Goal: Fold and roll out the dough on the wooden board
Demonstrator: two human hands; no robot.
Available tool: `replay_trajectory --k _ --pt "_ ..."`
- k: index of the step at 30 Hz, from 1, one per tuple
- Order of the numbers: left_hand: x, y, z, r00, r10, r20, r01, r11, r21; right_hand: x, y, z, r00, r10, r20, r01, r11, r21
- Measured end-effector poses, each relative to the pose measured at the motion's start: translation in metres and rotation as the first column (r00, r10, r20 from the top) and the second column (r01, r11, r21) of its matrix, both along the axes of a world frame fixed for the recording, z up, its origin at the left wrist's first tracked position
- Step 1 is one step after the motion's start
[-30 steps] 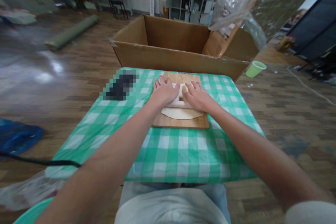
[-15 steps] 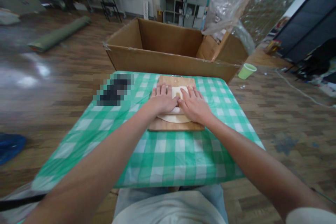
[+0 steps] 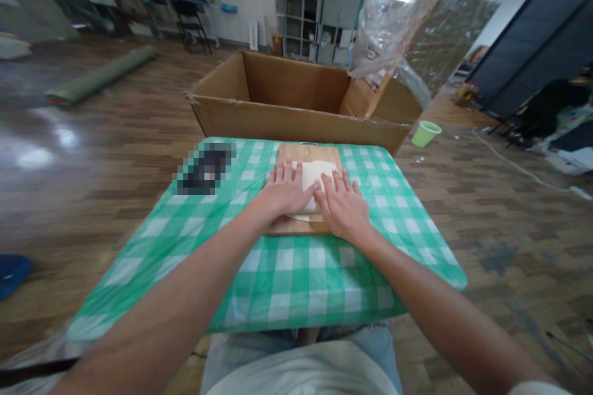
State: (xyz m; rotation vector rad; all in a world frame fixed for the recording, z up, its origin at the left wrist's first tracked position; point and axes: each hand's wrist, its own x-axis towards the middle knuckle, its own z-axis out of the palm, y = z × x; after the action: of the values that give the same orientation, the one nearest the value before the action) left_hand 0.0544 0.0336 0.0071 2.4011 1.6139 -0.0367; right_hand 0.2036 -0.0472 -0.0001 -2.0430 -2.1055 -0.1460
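Note:
A flat sheet of pale dough [image 3: 317,173] lies on a wooden cutting board [image 3: 308,152]. My left hand [image 3: 288,191] rests palm down over the left part of the dough, fingers stretched forward and apart. To its right, my right hand [image 3: 343,203] lies flat in the same way, fingers spread. The two thumbs nearly meet in the middle. Under the palms runs a pale rolling pin [image 3: 306,205], mostly hidden by the hands. A strip of dough shows on the near side of the pin.
A green and white checked cloth [image 3: 287,284] covers the table. A blurred dark item [image 3: 204,170] lies at its left. Beyond the far edge stands a large cardboard box [image 3: 296,120]. On the floor are a light green bin [image 3: 425,134] and a rolled mat [image 3: 102,77].
Both hands and the rolling pin have come slightly nearer to me over the dough. More dough shows beyond the fingers, less on the near side. The head view has tilted up a little.

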Motion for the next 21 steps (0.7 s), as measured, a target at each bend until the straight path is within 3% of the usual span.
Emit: replay_trajectory --k 8,13,17,21 --pt "-0.012 -0.017 -0.012 0.994 -0.036 0.099 0.024 0.993 0.113 -0.009 -0.033 -0.006 1.0 0.012 0.008 -0.013 0.998 0.06" --pt "-0.018 -0.031 -0.019 0.985 -0.093 0.148 0.034 0.932 0.36 -0.009 -0.048 -0.009 0.998 0.065 0.015 -0.066 0.996 0.062" --pt "-0.016 -0.018 -0.016 0.976 -0.068 0.207 -0.031 0.896 0.443 0.003 -0.029 -0.006 0.994 0.113 -0.004 -0.113 0.993 0.03" --pt "-0.012 0.009 -0.007 0.961 -0.132 0.242 -0.019 0.845 0.535 0.02 0.022 -0.004 0.984 0.175 0.018 -0.175 0.984 -0.016"
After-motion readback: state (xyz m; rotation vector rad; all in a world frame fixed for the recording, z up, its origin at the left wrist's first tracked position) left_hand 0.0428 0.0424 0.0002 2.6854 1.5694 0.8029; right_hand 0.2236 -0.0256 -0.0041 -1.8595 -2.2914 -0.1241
